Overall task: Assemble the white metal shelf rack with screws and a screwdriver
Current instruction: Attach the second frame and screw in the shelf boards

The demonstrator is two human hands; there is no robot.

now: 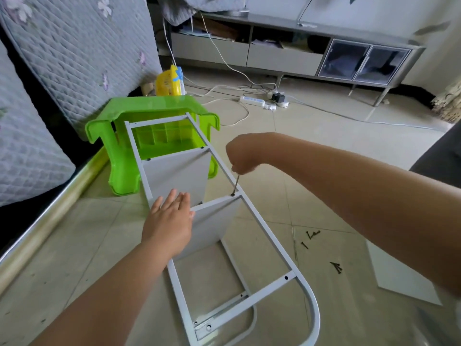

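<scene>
One white rack point(224, 208) lies mid-frame on the floor, two shelf panels fitted, its far end against one green stool point(149, 113). About six loose screws point(310, 237) lie at lower right. The left hand point(169, 221) presses flat, fingers straight, on the rack's frame. The right hand point(240, 156) grips one screwdriver point(235, 184), tip at a frame hole.

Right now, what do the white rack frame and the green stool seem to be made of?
White rack frame: probably painted metal; thin straight bars, drilled screw holes, matte white coat. Green stool: looks like moulded plastic; glossy, slightly translucent, with ribs underneath.
</scene>
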